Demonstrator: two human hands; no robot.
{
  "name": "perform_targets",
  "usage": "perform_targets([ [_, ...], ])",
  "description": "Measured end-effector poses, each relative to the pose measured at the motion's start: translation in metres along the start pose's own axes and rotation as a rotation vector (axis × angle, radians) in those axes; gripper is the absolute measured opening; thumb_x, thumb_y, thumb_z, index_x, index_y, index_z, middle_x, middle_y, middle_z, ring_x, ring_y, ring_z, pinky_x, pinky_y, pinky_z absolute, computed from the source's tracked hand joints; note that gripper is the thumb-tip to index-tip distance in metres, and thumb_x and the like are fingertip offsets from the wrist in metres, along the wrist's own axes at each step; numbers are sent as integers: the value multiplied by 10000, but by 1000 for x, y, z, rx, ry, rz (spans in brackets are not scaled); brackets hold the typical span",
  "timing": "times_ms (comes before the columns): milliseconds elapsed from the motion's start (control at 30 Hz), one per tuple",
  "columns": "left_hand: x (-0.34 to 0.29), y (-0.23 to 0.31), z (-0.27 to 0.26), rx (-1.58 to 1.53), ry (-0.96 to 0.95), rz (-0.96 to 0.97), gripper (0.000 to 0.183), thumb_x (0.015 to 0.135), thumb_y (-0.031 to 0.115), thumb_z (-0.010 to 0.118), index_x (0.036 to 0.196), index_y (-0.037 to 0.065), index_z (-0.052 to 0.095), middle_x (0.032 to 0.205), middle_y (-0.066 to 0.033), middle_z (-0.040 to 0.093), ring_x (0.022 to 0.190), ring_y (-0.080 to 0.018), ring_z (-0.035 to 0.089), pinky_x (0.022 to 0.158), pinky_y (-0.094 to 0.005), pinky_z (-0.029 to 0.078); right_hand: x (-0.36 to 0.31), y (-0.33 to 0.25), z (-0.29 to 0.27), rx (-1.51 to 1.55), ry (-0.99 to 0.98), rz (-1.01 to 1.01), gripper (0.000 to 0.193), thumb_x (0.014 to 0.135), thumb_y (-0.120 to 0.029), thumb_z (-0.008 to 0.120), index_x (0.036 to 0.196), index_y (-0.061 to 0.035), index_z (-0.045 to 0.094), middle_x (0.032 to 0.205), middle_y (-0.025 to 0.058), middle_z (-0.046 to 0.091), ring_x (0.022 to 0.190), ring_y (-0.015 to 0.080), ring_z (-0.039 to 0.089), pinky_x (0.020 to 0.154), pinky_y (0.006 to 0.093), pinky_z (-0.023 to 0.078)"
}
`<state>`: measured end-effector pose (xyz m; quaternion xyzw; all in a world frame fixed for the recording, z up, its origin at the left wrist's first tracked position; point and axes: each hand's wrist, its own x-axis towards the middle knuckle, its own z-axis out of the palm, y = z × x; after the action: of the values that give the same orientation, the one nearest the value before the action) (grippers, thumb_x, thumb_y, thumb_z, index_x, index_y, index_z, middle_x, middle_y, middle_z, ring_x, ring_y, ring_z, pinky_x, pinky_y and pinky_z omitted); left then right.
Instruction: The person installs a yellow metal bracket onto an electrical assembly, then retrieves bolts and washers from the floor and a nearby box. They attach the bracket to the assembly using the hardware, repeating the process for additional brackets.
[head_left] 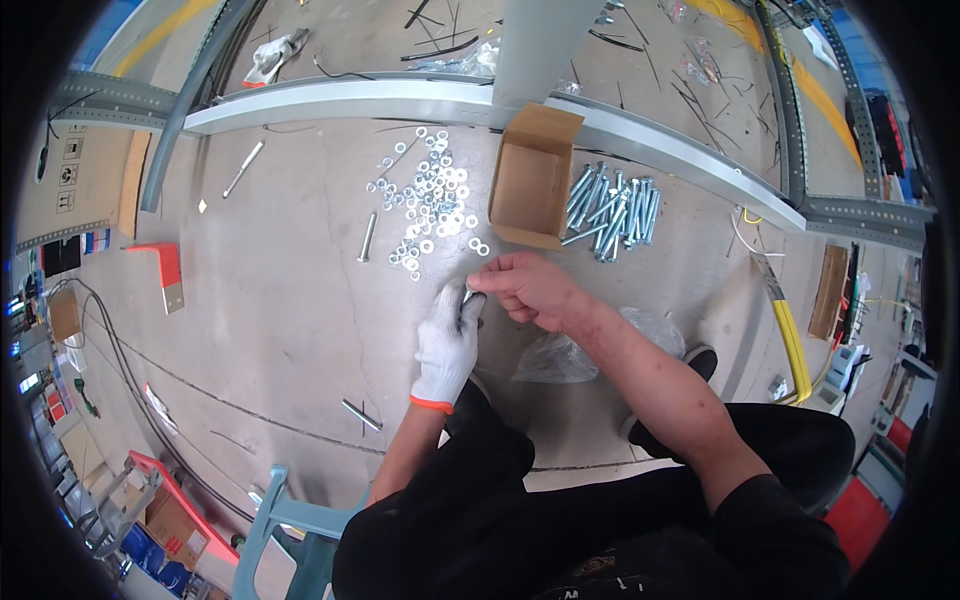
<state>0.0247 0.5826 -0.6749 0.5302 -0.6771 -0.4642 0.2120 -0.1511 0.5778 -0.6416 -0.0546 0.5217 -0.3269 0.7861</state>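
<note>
My left hand, in a white knit glove with an orange cuff, is closed on a small shiny metal part. My bare right hand meets it there, thumb and forefinger pinched at the part's upper end; whatever they grip is hidden. Just beyond lies a loose spread of silvery washers and nuts. A brown open cardboard box stands past my right hand, with a pile of long hex bolts to its right. One single bolt rests left of the washers.
A grey steel beam crosses behind the hardware, joined by an upright post. A clear plastic bag lies beneath my right forearm. Farther left are a red bracket and another metal rod. A blue-green stool is at lower left.
</note>
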Motion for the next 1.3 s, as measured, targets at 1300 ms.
perform_targets([
  [1300, 69, 232, 27, -110, -508, 4, 358, 932, 218, 671, 1130, -70, 593, 967, -126, 659, 718, -170, 678, 562, -258, 538, -403, 114, -445, -292, 847, 314, 700, 804, -709, 628, 1067, -67, 723, 954, 96, 702, 895, 200, 653, 785, 335, 523],
])
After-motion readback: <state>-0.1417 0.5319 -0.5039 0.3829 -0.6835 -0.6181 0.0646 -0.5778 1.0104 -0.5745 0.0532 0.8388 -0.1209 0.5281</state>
